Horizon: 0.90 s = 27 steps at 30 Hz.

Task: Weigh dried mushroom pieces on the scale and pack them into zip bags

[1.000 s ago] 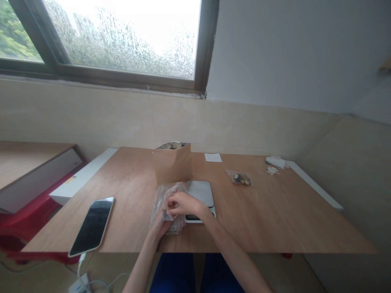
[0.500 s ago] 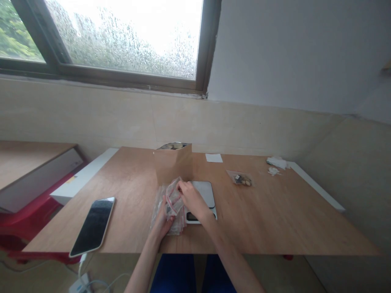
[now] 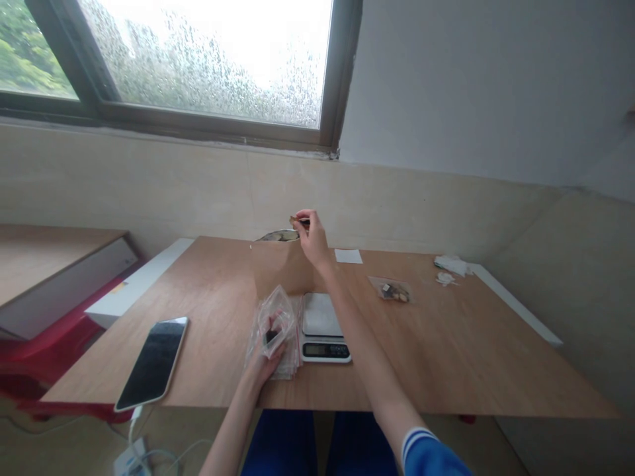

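My left hand (image 3: 272,354) is closed on a clear zip bag (image 3: 278,307), whose mouth gapes open, with something dark inside it. More clear bags with red edges lie beneath that hand. Above the right rim of an open brown paper bag (image 3: 282,268), my right hand (image 3: 310,235) pinches a small brown and dark piece. Pale pieces show in the paper bag's mouth. A white kitchen scale (image 3: 325,352) stands just right of the clear bags, its plate bare and partly behind my right forearm.
On the left lies a phone (image 3: 153,363) with a cable. Toward the right are a filled clear bag (image 3: 394,291), a white paper (image 3: 348,256) and crumpled white scraps (image 3: 452,266). The wooden table's front edge (image 3: 198,404) runs before my legs.
My right hand has moved up and away from the clear bag to the paper bag's rim and now holds a small piece. The clear bag in my left hand gapes wider.
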Each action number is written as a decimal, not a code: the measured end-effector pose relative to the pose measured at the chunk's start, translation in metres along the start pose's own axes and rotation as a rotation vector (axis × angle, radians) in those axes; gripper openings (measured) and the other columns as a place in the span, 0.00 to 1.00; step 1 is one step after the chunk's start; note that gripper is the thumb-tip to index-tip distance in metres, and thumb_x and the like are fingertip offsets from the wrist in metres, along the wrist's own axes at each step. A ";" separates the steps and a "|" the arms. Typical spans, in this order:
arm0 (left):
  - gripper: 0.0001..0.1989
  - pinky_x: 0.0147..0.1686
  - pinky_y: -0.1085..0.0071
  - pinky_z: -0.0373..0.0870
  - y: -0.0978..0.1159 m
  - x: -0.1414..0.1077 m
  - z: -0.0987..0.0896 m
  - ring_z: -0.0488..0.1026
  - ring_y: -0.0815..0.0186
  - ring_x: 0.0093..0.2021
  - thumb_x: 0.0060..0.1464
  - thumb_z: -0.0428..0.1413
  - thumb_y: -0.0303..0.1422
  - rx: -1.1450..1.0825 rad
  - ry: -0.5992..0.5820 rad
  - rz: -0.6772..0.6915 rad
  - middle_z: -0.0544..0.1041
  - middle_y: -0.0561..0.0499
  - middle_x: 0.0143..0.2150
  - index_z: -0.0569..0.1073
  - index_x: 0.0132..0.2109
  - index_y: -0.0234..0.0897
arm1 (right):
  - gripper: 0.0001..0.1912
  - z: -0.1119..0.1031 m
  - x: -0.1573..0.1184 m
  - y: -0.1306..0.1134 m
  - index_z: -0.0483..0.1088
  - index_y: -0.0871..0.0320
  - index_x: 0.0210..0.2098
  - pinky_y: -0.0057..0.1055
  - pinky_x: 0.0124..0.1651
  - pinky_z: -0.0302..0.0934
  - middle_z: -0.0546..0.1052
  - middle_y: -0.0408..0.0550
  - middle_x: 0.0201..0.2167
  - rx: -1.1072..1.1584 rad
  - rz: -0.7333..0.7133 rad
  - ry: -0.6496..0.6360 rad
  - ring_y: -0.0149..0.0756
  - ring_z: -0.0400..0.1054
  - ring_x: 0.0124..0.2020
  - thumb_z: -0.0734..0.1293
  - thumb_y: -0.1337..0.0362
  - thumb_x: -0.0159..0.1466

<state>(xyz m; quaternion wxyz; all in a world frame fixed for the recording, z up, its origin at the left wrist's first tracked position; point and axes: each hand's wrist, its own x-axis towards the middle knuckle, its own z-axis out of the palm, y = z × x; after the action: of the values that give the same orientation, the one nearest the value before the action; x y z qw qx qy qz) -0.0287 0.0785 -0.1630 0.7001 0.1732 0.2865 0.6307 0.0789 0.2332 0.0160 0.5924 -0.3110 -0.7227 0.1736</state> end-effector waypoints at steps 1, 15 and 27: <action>0.19 0.10 0.84 0.45 0.000 0.000 0.001 0.48 0.82 0.12 0.47 0.60 0.36 -0.029 0.000 0.000 0.62 0.61 0.18 0.69 0.46 0.35 | 0.03 0.004 0.003 0.005 0.63 0.58 0.37 0.28 0.43 0.60 0.70 0.49 0.37 -0.017 0.001 -0.007 0.33 0.66 0.39 0.60 0.66 0.63; 0.14 0.09 0.85 0.46 0.002 -0.001 0.005 0.48 0.82 0.12 0.48 0.59 0.35 -0.058 0.022 -0.016 0.61 0.62 0.19 0.69 0.42 0.35 | 0.13 0.001 -0.011 0.020 0.72 0.57 0.33 0.36 0.48 0.54 0.70 0.52 0.43 -0.584 0.025 -0.233 0.42 0.60 0.46 0.59 0.58 0.65; 0.09 0.09 0.83 0.49 -0.002 0.001 -0.004 0.49 0.81 0.13 0.44 0.60 0.33 0.035 0.069 0.074 0.65 0.59 0.21 0.71 0.35 0.37 | 0.12 -0.008 -0.081 -0.042 0.71 0.59 0.37 0.24 0.35 0.58 0.73 0.44 0.31 -0.090 0.181 -0.816 0.30 0.66 0.32 0.56 0.65 0.65</action>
<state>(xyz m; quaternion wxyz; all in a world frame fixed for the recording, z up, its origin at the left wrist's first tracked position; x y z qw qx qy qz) -0.0294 0.0790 -0.1677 0.6630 0.1741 0.3146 0.6566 0.0852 0.1474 -0.0168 0.2257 -0.3042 -0.8747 0.3022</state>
